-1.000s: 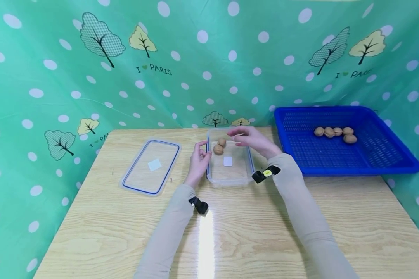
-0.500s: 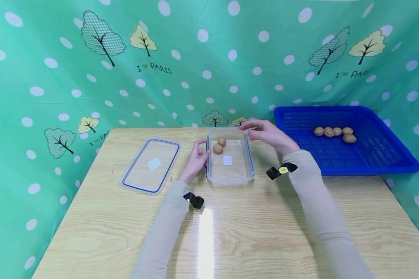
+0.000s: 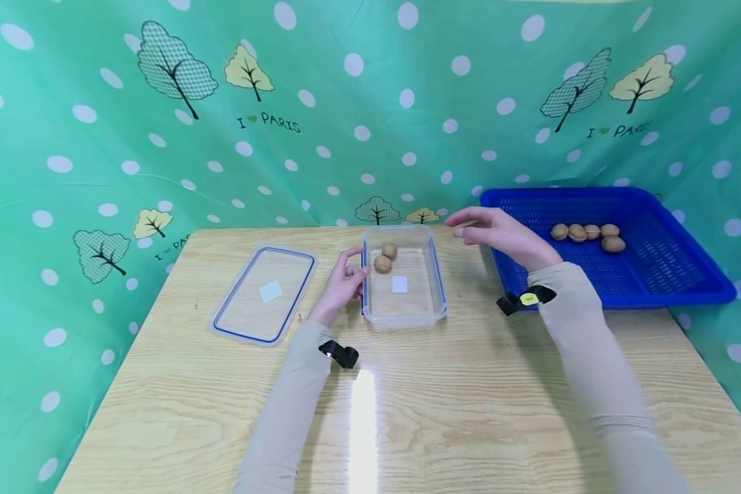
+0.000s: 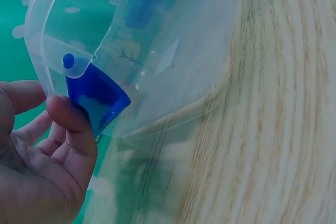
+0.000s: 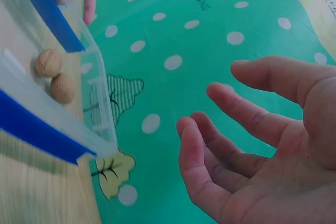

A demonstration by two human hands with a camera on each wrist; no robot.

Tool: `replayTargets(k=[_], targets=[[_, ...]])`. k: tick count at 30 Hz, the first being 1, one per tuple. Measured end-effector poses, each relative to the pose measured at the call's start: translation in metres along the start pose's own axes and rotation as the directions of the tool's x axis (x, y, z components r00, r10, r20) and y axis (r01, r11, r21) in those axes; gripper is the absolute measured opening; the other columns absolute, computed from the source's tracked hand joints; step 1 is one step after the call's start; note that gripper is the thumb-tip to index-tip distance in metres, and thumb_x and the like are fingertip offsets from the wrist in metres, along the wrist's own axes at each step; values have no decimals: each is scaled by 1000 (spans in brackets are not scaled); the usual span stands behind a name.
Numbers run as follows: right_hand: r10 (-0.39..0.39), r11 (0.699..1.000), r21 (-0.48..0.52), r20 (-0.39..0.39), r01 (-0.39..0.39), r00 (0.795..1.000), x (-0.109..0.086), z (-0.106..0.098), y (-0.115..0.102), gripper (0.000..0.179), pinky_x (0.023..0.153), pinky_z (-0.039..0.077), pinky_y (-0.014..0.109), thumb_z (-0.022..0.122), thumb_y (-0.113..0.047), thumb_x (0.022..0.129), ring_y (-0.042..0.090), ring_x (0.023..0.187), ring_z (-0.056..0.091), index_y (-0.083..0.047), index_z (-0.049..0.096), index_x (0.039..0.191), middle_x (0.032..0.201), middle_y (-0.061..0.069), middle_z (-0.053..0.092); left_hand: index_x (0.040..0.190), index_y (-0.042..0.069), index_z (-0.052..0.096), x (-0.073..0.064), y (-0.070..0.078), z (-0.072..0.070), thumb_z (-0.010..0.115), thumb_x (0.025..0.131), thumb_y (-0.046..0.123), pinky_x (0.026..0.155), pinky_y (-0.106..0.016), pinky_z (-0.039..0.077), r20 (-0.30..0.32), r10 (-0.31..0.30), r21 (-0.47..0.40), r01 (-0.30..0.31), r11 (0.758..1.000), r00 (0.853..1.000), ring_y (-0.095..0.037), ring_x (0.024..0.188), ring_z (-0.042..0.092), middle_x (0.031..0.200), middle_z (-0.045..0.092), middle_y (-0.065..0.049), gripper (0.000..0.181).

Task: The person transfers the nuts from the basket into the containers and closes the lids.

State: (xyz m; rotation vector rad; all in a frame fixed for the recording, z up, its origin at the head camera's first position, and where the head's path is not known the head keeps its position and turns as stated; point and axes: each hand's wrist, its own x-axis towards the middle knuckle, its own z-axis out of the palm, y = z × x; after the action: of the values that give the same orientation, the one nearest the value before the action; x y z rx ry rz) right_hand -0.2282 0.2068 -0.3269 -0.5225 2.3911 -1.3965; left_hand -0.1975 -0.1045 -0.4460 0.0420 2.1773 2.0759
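Note:
A clear plastic food container (image 3: 404,309) with blue side latches stands without its lid on the table. Two walnuts (image 3: 383,264) lie inside against its left wall. My left hand (image 3: 341,288) grips the container's left side; in the left wrist view the thumb (image 4: 68,114) presses by a blue latch (image 4: 97,95), while part of the index finger is hidden behind the rim. My right hand (image 3: 500,233) hovers between the container and a blue basket (image 3: 661,295), its fingers loosely bent and apart, holding nothing, as the right wrist view also shows.
The container's lid (image 3: 264,295), edged with a blue seal, lies flat on the wooden table (image 3: 444,412) at the left. Several walnuts (image 3: 583,233) sit toward the back of the blue basket on the right. A green dotted curtain (image 3: 321,89) hangs behind the table.
My right hand has moved right, from over the container to beside the basket's left edge. My left hand stays at the container's side. The walnuts have not moved.

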Motion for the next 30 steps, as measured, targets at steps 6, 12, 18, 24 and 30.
replayTargets(k=[6,12,18,24,30], targets=[[27,999,-25,-8,-28,1000,-10,-18,2,44,97,43,48,59,-27,97,24,108,55,-3,53,133,134,11,50,143,15,39,-3,2,0,56,95,4,47,-24,48,10,-37,-58,38,998,999,-12,51,51,71,51,-3,52],[49,996,-80,-17,-50,999,-20,-34,5,40,98,42,49,57,-24,98,28,109,56,-4,54,132,136,11,49,143,18,42,-4,4,-1,58,94,2,49,-26,52,18,-65,-90,66,994,998,-14,54,54,77,54,-5,55],[66,989,-131,-11,-67,998,-31,-47,10,41,96,42,50,57,-26,98,33,113,54,-3,53,133,139,15,47,143,18,44,-5,5,-2,59,92,-1,52,-26,54,18,-77,-104,79,991,997,-14,56,55,82,55,-5,57],[93,980,-177,-2,-92,996,-39,-61,13,44,92,46,36,55,-27,99,30,113,54,-3,51,136,139,16,47,144,13,44,-6,4,-4,59,89,-6,53,-27,55,20,-52,-110,54,992,998,-14,57,56,82,56,-6,60],[116,971,-210,8,-112,993,-44,-79,17,48,85,49,23,53,-32,100,27,114,53,-2,48,137,139,19,47,143,13,46,-6,2,-4,59,90,-8,52,-26,56,21,-37,-133,39,990,999,-14,56,57,81,57,-6,58]])
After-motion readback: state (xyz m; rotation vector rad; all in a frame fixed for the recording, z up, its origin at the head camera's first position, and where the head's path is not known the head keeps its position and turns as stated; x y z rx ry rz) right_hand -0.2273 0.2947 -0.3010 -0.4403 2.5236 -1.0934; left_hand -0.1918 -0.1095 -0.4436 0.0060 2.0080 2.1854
